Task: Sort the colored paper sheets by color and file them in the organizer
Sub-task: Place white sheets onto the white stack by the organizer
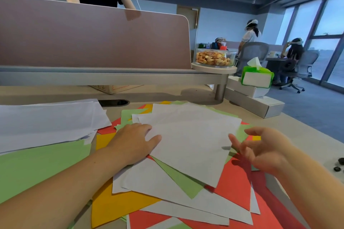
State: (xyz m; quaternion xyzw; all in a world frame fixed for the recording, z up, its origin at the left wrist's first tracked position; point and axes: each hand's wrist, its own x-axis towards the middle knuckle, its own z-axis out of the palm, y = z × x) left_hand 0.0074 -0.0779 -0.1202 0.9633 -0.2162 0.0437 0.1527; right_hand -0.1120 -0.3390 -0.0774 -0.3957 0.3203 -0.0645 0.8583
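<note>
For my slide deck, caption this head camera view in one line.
Left hand rests flat on the top white sheet of a mixed colored-paper pile; right hand hovers open beside it.

One view, head-worn, wide-angle. You look forward and down onto the paper pile [186,154] from close above its near edge. Beyond the pile, the desk partition [93,39] fills the upper left. Right of the pile, the frame opens onto the office floor [316,109].
</note>
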